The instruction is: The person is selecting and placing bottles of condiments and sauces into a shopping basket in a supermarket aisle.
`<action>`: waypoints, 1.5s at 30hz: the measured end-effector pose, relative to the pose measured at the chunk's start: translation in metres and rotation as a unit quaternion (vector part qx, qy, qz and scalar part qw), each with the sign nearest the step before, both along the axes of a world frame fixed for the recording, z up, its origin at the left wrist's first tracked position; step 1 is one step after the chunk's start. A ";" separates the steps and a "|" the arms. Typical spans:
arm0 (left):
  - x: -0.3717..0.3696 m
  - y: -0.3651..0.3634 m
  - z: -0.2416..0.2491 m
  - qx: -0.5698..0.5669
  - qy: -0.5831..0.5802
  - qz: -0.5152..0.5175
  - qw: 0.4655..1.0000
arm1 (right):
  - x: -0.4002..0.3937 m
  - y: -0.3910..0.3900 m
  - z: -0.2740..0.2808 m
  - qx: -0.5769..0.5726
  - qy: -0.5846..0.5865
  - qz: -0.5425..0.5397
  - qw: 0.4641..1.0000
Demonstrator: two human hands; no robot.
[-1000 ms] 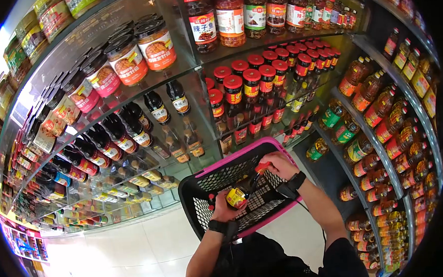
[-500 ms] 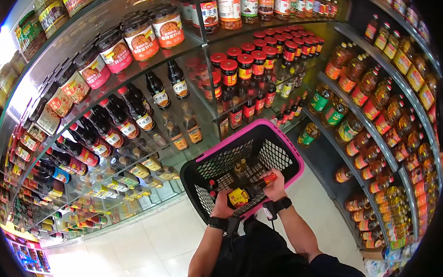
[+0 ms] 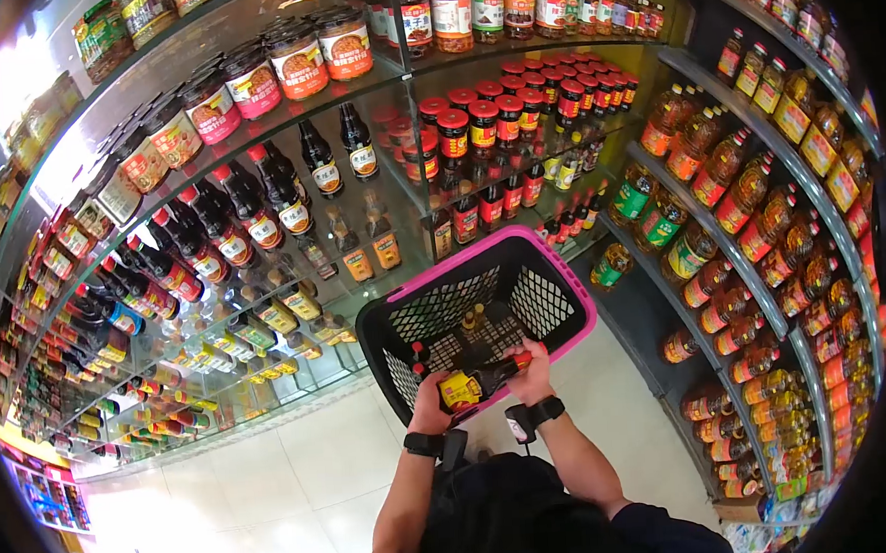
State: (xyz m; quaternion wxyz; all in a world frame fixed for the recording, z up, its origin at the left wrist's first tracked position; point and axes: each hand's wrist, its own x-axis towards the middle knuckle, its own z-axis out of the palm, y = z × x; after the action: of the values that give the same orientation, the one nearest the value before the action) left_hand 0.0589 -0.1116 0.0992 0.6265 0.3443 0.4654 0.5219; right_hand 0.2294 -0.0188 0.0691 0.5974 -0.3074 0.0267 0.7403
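A black shopping basket (image 3: 474,250) with a pink rim hangs in front of me. Over its near side, a dark bottle with a yellow label (image 3: 459,390) lies tilted between my hands. My left hand (image 3: 432,405) closes round the labelled lower end. Around the red-capped neck, at the basket's right, the fingers of my right hand (image 3: 529,369) are wrapped. Small bottles (image 3: 473,318) rest deeper in the basket, and red-capped bottles (image 3: 418,360) stand by its left wall.
Glass shelves (image 3: 373,80) with jars and dark sauce bottles (image 3: 259,211) run along the left and front. On the right, grey shelves (image 3: 731,226) hold oil bottles (image 3: 697,253). The basket's far side is close to the glass shelves. Pale floor tiles (image 3: 312,454) lie below.
The view has shifted a little. Both hands, with the bottle between them, and the basket appear slightly farther left in the view. The grip looks the same.
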 end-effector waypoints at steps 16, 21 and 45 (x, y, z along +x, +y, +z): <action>0.009 -0.084 -0.010 -0.216 -0.263 0.279 0.898 | -0.015 -0.063 -0.007 -0.095 0.042 0.073 0.992; -0.018 -0.105 -0.031 -0.185 -0.241 0.277 0.911 | -0.041 -0.077 0.011 -0.094 0.027 0.081 0.992; -0.281 -0.393 -0.005 -0.005 0.160 0.291 0.943 | -0.340 -0.325 0.032 -0.062 -0.038 0.182 0.981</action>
State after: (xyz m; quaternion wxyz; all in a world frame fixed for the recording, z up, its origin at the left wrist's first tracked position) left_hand -0.2222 -0.5041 0.0937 0.3662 0.2699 0.6420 0.6171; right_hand -0.1104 -0.3434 0.1007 0.4325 -0.3714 -0.0062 0.8215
